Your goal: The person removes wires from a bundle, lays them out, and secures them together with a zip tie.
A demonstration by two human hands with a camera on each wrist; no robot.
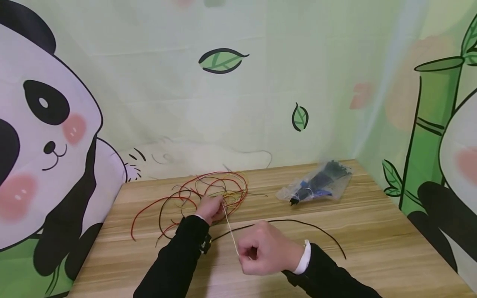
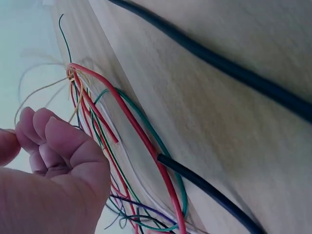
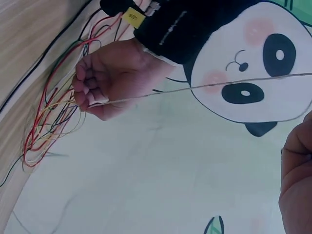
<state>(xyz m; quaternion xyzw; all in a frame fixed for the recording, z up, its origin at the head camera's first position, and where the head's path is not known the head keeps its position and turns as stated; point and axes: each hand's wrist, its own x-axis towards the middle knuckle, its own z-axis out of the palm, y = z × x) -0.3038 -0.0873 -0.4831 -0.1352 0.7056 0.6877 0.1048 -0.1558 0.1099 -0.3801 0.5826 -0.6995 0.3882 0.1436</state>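
A thin pale wire (image 1: 232, 232) runs taut between my two hands over the table. At its far end my left hand (image 1: 210, 209) pinches it between thumb and curled fingers, right at the loose coil of wires (image 1: 244, 190) in red, yellow, green and other colours. Closer to me, my right hand (image 1: 269, 249) is raised and grips the wire's near end. The right wrist view shows the same pale wire (image 3: 195, 87) stretched from the left hand (image 3: 117, 73) toward the right hand (image 3: 297, 180), which is partly cut off there.
A long black wire (image 1: 294, 220) curves across the wooden table (image 1: 372, 240) beyond my right hand. Toward the back right lies a clear plastic bag (image 1: 318, 182) with dark items inside. A panda-printed cloth (image 1: 261, 95) hangs behind the table.
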